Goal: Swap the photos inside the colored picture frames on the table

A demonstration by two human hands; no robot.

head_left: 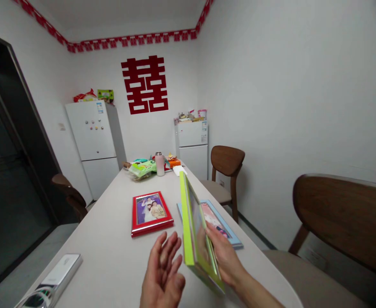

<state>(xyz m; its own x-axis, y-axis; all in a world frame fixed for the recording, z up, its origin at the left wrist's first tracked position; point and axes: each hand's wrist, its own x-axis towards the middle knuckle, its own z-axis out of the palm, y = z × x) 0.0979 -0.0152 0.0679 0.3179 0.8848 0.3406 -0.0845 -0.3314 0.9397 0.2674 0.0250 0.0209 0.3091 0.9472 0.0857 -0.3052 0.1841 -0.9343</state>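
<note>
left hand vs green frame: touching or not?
Apart. The head view shows the left hand open, palm up, with a strip of table visible between its fingertips and the green frame, which the right hand holds upright.

We are in a home dining room: two white fridges stand by the wall, wooden chairs flank the long counter, and a red wedding sign hangs above.

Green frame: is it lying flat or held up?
Held up on edge: the green frame stands nearly vertical above the table, gripped by the right hand.
</note>
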